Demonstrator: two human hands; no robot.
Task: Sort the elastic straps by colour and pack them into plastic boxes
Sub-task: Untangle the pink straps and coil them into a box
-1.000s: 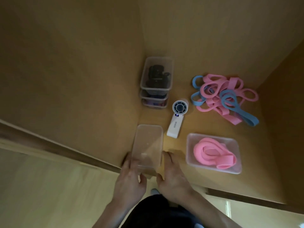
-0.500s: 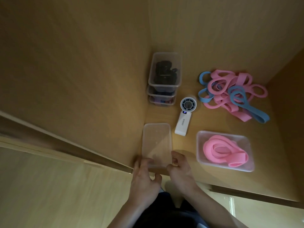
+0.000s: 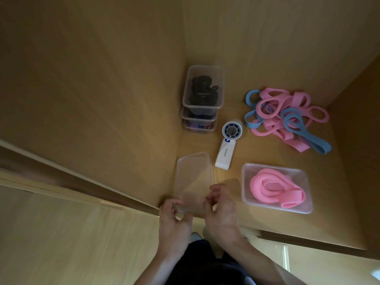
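– Straps [image 3: 285, 118] first: where are they from your end?

– Most lie in one loose tangle, pink and blue mixed, at the far right of the shelf [image 3: 257, 221]. A few pink straps [image 3: 275, 188] are coiled in the open box [image 3: 246, 198] at the near right, apart from the tangle. I can see no blue one packed.

– And the hands?

– Both are at the near end of the empty clear box [image 3: 193, 173], which lies just beside the left wall. A second ago I had them flat along its sides, steadying it. Now the fingers have curled in. My left hand [image 3: 174, 221] pinches the near left corner between thumb and fingertips. My right hand [image 3: 223, 210] has its fingers bent over the near right rim, but the blur there keeps me from telling whether it has hold.

– Has the box moved?

– Barely; it sits in the same spot, between the wall and the white fan [image 3: 226, 151]. What changed is the grip, from bracing to picking at the rim. I read that as prising off a lid or drawing the box toward me, ready for the blue ones. The sorting looks less than half done.

– Anything in the way?

– The stack of boxes [image 3: 202, 107] with dark contents stands at the back, away from both hands.
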